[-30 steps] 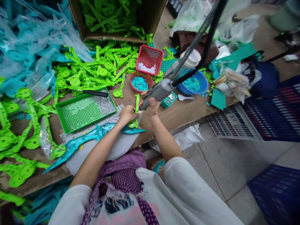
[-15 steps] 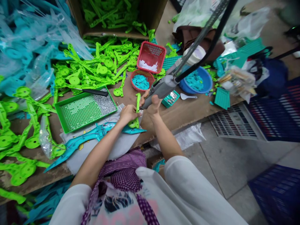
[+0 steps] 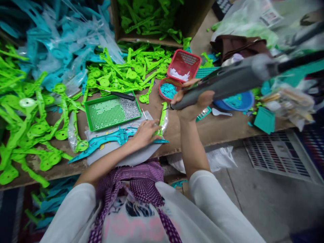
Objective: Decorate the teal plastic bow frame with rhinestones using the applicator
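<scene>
My right hand (image 3: pixel 193 108) is wrapped round a grey electric screwdriver (image 3: pixel 225 79), now tilted almost flat with its tip near the top end of a narrow lime-green plastic part (image 3: pixel 164 114). Whether the tip touches the part I cannot tell. My left hand (image 3: pixel 146 132) grips the lower end of this part, its fingers partly hiding it. Under my left forearm lies a long turquoise plastic piece (image 3: pixel 101 142) with thin wires on it, resting on a pale cloth (image 3: pixel 121 157).
A green perforated tray (image 3: pixel 89 124) with small screws and a black-handled screwdriver (image 3: pixel 126 97) stands behind. Red baskets (image 3: pixel 196 64), a blue bowl (image 3: pixel 249 103) and a white scoop (image 3: pixel 221 112) are further right. Lime-green parts (image 3: pixel 131 75) pile up at the back and left.
My right hand has lifted and turned the electric screwdriver from steep to nearly flat, moving it up and right of the green part. My left hand stays at the part's lower end. The view has shifted.
</scene>
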A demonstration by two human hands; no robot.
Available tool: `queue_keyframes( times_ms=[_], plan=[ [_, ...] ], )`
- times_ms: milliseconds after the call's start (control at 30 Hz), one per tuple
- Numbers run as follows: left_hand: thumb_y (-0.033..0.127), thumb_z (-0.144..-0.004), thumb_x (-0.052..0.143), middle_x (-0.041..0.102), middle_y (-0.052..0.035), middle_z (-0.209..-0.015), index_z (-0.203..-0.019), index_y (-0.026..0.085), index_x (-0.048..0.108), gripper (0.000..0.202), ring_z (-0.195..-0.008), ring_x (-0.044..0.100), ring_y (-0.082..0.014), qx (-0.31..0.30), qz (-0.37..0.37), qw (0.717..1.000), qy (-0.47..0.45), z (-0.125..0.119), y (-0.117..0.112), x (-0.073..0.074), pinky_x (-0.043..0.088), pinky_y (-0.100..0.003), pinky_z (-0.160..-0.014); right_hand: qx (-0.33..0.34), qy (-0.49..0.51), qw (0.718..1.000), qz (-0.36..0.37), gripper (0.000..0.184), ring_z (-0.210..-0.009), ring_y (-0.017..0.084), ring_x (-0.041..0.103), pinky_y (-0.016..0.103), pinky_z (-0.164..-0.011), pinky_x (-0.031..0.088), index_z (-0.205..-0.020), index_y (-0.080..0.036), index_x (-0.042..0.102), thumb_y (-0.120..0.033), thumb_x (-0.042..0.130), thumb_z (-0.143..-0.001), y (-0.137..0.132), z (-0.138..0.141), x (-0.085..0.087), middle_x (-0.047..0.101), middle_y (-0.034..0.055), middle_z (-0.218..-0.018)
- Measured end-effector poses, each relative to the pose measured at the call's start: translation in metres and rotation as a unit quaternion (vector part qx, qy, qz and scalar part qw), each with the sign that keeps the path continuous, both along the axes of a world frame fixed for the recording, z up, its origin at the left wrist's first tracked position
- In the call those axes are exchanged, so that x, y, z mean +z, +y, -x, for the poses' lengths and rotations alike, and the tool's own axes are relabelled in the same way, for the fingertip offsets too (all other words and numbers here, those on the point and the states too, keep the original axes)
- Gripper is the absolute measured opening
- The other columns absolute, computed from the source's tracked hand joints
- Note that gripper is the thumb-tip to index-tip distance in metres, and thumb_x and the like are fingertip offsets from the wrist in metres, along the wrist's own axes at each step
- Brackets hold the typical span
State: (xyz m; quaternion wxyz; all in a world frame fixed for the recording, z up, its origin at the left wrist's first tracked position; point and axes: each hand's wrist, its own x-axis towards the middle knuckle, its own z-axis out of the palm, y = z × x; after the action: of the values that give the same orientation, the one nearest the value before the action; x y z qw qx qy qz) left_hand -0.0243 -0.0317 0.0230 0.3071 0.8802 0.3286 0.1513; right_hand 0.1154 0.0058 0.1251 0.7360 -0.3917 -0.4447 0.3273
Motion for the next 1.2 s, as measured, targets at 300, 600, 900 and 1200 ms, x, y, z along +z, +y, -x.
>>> queue_keyframes(
  times_ms=[300, 600, 900, 1200],
  plan=[
    [0.019, -0.082, 0.065, 0.070, -0.0167, -0.111, -0.100, 0.011, 0.070, 0.020, -0.105, 0.065, -0.0312, 0.029, 0.009, 0.999, -0.028, 0.022, -0.009, -0.034, 0.052, -0.044, -0.093, 0.189, -0.014, 0.981, 0.031, 0.056, -0.040, 0.009, 0.049, 0.025, -0.043, 0.041, -0.073, -0.023, 0.055, -0.078, 0.050, -0.076, 0.069, 0.148, -0.048, 0.046, -0.0071, -0.046],
    [0.027, -0.082, 0.068, 0.073, -0.0156, -0.101, -0.089, 0.013, 0.070, 0.016, -0.102, 0.066, -0.0337, 0.099, 0.016, 0.994, -0.039, 0.022, 0.001, -0.036, 0.052, -0.046, -0.091, 0.242, -0.093, 0.964, 0.066, 0.054, -0.049, 0.010, 0.053, 0.025, -0.051, 0.045, -0.086, -0.019, 0.063, -0.071, 0.050, -0.081, 0.111, 0.186, -0.073, 0.049, -0.0052, -0.055],
    [0.029, -0.078, 0.072, 0.074, -0.0140, -0.100, -0.091, 0.014, 0.071, 0.020, -0.103, 0.066, -0.0333, 0.112, 0.030, 0.991, -0.060, 0.022, 0.004, -0.041, 0.051, -0.046, -0.093, 0.232, -0.108, 0.964, 0.070, 0.066, -0.056, 0.012, 0.060, 0.028, -0.054, 0.051, -0.096, -0.018, 0.065, -0.078, 0.045, -0.079, 0.121, 0.184, -0.088, 0.058, -0.0005, -0.066],
    [0.033, -0.083, 0.070, 0.072, -0.0152, -0.106, -0.103, 0.012, 0.068, 0.029, -0.106, 0.064, -0.0328, 0.106, 0.034, 0.991, -0.072, 0.024, 0.004, -0.038, 0.049, -0.045, -0.093, 0.201, -0.094, 0.972, 0.070, 0.070, -0.051, 0.014, 0.060, 0.029, -0.052, 0.052, -0.102, -0.021, 0.065, -0.082, 0.046, -0.075, 0.116, 0.182, -0.074, 0.048, -0.0052, -0.053]
  ],
)
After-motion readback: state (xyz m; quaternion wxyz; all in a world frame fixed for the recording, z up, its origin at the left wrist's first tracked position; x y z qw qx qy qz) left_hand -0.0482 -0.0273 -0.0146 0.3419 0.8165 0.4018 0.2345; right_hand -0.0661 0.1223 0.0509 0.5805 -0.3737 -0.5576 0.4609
